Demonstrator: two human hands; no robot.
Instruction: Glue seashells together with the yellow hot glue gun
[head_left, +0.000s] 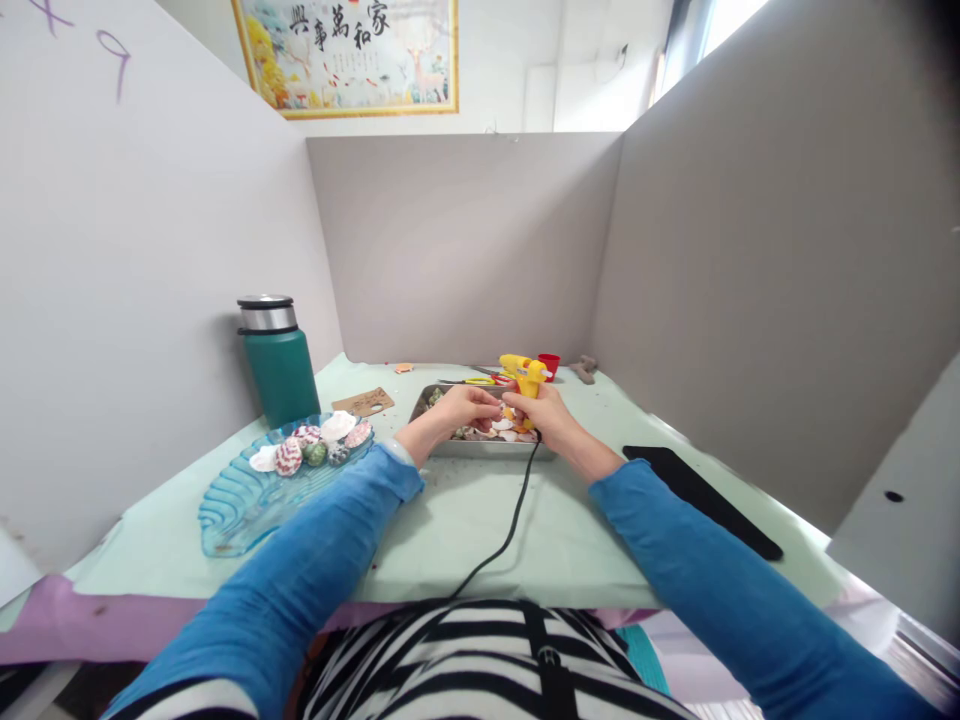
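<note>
A yellow hot glue gun [527, 372] is in my right hand [551, 415], fingers wrapped round its handle, nozzle pointing away to the left. Its black cord [517, 512] runs down over the table's front edge. Close by on the left, my left hand [466, 408] has its fingertips pinched together near the right hand's fingers; whatever they hold is too small or hidden to make out. Beneath both hands lies a metal tray [480, 450] with many small shells [506, 430] in it, partly covered by the hands.
On the left stand a blue glass shell-shaped dish [244, 510] with several seashells and a green bottle [281, 375]. A brown card [365, 402], pliers [480, 380] and a red cup [550, 364] lie toward the back. A black flat strip [697, 498] is at right. Grey partitions [465, 250] enclose the table.
</note>
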